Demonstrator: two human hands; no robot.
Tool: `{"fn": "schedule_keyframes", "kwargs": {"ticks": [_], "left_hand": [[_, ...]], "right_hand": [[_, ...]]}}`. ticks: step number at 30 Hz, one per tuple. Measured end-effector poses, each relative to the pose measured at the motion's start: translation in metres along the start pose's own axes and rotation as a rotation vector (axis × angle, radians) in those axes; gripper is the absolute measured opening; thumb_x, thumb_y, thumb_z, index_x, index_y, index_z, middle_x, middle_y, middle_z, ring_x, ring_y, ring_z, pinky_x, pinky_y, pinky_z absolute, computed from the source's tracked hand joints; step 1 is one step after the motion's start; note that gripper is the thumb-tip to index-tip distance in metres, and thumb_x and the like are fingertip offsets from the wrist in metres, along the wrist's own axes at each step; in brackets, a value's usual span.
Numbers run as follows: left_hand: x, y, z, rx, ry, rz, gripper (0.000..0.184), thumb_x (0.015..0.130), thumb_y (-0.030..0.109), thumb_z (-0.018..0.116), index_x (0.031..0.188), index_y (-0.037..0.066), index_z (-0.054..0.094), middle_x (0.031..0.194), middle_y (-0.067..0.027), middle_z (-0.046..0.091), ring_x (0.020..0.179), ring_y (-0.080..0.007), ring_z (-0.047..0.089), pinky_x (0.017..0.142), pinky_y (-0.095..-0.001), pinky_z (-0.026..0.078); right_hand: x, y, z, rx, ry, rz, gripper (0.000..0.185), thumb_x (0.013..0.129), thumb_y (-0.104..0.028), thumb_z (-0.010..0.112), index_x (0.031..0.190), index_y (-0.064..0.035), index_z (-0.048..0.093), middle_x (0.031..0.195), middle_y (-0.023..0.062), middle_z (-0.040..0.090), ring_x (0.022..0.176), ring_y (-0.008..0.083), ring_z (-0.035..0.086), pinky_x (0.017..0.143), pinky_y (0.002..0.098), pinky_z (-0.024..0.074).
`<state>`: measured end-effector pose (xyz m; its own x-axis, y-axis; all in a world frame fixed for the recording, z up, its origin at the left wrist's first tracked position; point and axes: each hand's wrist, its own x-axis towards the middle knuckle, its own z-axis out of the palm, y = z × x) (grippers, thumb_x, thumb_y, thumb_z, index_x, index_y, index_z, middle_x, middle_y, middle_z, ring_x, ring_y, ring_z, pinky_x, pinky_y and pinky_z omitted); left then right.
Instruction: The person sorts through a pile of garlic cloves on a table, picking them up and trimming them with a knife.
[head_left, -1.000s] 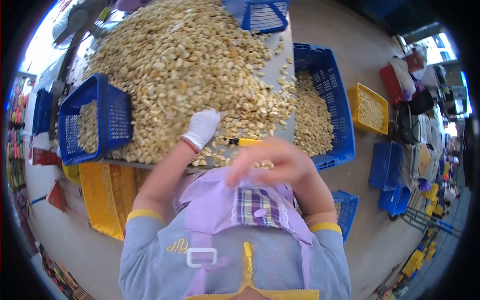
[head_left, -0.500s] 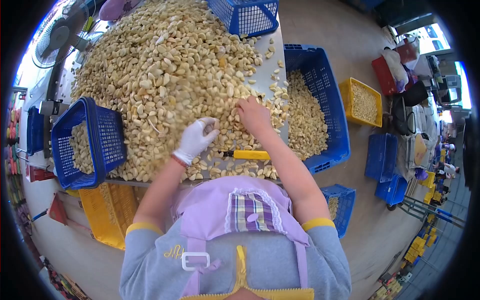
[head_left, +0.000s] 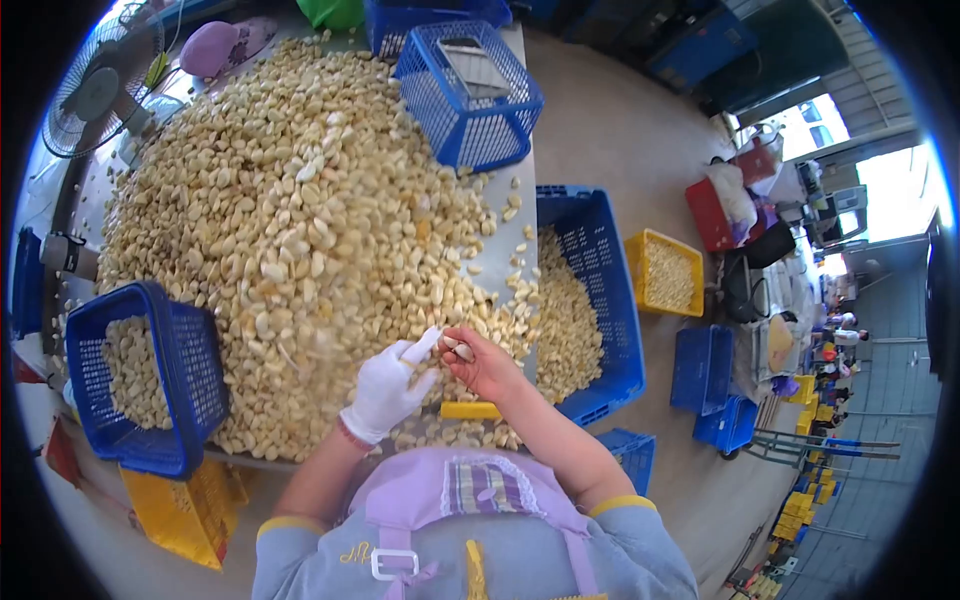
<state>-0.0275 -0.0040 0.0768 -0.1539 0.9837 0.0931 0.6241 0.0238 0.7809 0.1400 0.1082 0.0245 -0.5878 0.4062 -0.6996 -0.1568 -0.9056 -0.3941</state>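
Note:
A big heap of pale garlic cloves (head_left: 290,190) covers the metal table in front of me. My left hand (head_left: 388,392), in a white glove, is over the heap's near edge, index finger stretched toward my right hand and thumb apart; I see nothing held in it. My bare right hand (head_left: 485,366) is closed on a garlic clove (head_left: 462,351), its fingertips close to the left index finger. Just below the hands lies a yellow handle (head_left: 470,410) among loose cloves, its other end hidden.
Blue baskets of cloves stand at the left (head_left: 150,385) and beside the table's right edge (head_left: 622,330). An upturned blue basket (head_left: 470,95) sits at the back. A fan (head_left: 97,92) is at far left; a yellow crate (head_left: 664,273) stands on the floor.
The view has tilted up, so things sit lower in it. My right hand has risen from the loose cloves with a clove and come beside my left hand, whose index finger has straightened.

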Motion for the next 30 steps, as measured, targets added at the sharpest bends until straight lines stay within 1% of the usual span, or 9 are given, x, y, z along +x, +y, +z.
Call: {"fn": "schedule_keyframes", "kwargs": {"ticks": [3, 6, 9, 12, 14, 17, 19, 23, 30], "left_hand": [[0.001, -0.020, -0.002, -0.041, 0.085, -0.017, 0.053, 0.075, 0.011, 0.069, 0.126, 0.012, 0.055, 0.082, -0.0067, 0.061, 0.063, -0.0208, 0.059, 0.057, -0.0315, 0.048], [0.003, -0.029, -0.003, -0.188, 0.072, -0.077, 0.049, 0.079, 0.017, 0.066, 0.127, 0.014, 0.054, 0.083, -0.0060, 0.061, 0.062, -0.0211, 0.059, 0.057, -0.0329, 0.048], [0.002, -0.035, 0.005, -0.175, 0.035, -0.062, 0.048, 0.079, 0.017, 0.065, 0.126, 0.015, 0.055, 0.084, -0.0055, 0.062, 0.061, -0.0200, 0.059, 0.057, -0.0318, 0.048], [0.000, -0.029, 0.006, -0.126, -0.007, -0.017, 0.048, 0.079, 0.012, 0.066, 0.125, 0.013, 0.055, 0.085, -0.0082, 0.063, 0.065, -0.0215, 0.062, 0.059, -0.0303, 0.050], [-0.003, -0.028, 0.008, -0.047, -0.031, 0.039, 0.048, 0.079, 0.014, 0.066, 0.126, 0.013, 0.055, 0.086, -0.0086, 0.063, 0.066, -0.0224, 0.062, 0.060, -0.0307, 0.050], [-0.003, -0.031, 0.002, -0.014, 0.036, 0.091, 0.048, 0.080, 0.016, 0.066, 0.126, 0.013, 0.055, 0.088, -0.0096, 0.063, 0.075, -0.0265, 0.062, 0.065, -0.0341, 0.050], [-0.006, -0.036, -0.004, 0.003, 0.165, 0.144, 0.047, 0.079, 0.014, 0.066, 0.125, 0.012, 0.056, 0.091, -0.0106, 0.064, 0.079, -0.0271, 0.063, 0.069, -0.0347, 0.051], [-0.013, -0.041, -0.032, -0.099, 0.411, 0.046, 0.040, 0.081, 0.006, 0.065, 0.120, 0.009, 0.060, 0.095, -0.0091, 0.066, 0.079, -0.0193, 0.063, 0.071, -0.0279, 0.050], [-0.023, -0.043, -0.042, -0.049, 0.329, -0.180, 0.033, 0.085, 0.010, 0.063, 0.118, 0.011, 0.062, 0.087, -0.0042, 0.065, 0.067, -0.0089, 0.056, 0.061, -0.0214, 0.045]], "right_hand": [[0.012, -0.040, 0.018, -0.111, 0.015, -0.017, 0.024, 0.094, -0.021, 0.052, 0.111, -0.0040, 0.055, 0.094, 0.0065, 0.063, 0.080, 0.0149, 0.063, 0.065, 0.0243, 0.0560], [0.047, -0.123, 0.092, -0.139, 0.068, -0.301, 0.027, 0.095, -0.025, 0.050, 0.112, -0.0042, 0.051, 0.097, 0.0074, 0.060, 0.090, 0.0190, 0.062, 0.077, 0.0321, 0.0548], [0.048, -0.248, 0.202, -0.183, -0.258, -0.657, 0.054, 0.098, -0.043, 0.037, 0.121, 0.0052, 0.041, 0.110, 0.0280, 0.055, 0.100, 0.0340, 0.059, 0.085, 0.0413, 0.0522], [0.056, -0.299, 0.247, -0.206, -0.004, -0.831, 0.063, 0.095, -0.043, 0.044, 0.131, 0.0070, 0.030, 0.113, 0.0302, 0.053, 0.099, 0.0332, 0.060, 0.084, 0.0419, 0.0512], [0.064, -0.288, 0.251, -0.354, 0.074, -0.825, 0.068, 0.095, -0.042, 0.047, 0.135, 0.0070, 0.024, 0.115, 0.0285, 0.053, 0.098, 0.0318, 0.061, 0.083, 0.0403, 0.0512], [0.047, -0.189, 0.201, -0.782, -0.010, -0.944, 0.045, 0.092, -0.024, 0.055, 0.126, 0.0036, 0.046, 0.116, 0.0121, 0.056, 0.094, 0.0204, 0.062, 0.074, 0.0310, 0.0516], [0.025, -0.118, 0.137, -1.238, 0.068, -1.007, 0.029, 0.089, -0.018, 0.058, 0.114, -0.0018, 0.059, 0.114, 0.0092, 0.058, 0.093, 0.0154, 0.062, 0.071, 0.0297, 0.0508], [-0.045, -0.008, 0.047, -1.578, 0.029, -0.878, 0.031, 0.082, -0.026, 0.066, 0.106, -0.0069, 0.062, 0.104, 0.0097, 0.059, 0.088, 0.0227, 0.061, 0.070, 0.0330, 0.0509], [-0.063, 0.063, -0.040, -2.065, 0.114, -0.856, 0.046, 0.069, -0.025, 0.074, 0.108, -0.0117, 0.055, 0.106, 0.0075, 0.051, 0.094, 0.0256, 0.055, 0.067, 0.0347, 0.0518]]}}
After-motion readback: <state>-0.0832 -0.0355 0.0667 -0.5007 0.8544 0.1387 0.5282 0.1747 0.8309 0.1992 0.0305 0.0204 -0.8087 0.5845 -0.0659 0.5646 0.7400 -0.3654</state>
